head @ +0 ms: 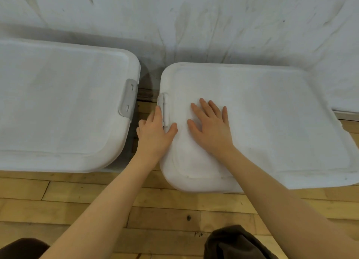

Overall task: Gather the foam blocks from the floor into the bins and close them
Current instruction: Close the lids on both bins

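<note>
Two bins with white lids stand side by side against the wall. The left bin's lid [58, 107] is on, and its grey latch [128, 97] lies folded over the lid's right end. My right hand [210, 126] presses flat on the right bin's lid [272, 122], fingers spread. At that lid's left end, my left hand [153, 134] grips the latch [164, 107]: the thumb lies on top of the lid and the fingers reach down the side in the gap between the bins. No foam blocks are in view.
A scuffed white wall [194, 25] rises directly behind the bins. Wooden floorboards [165, 210] run in front of them. My knees in dark cloth [233, 243] show at the bottom edge. A narrow gap separates the two bins.
</note>
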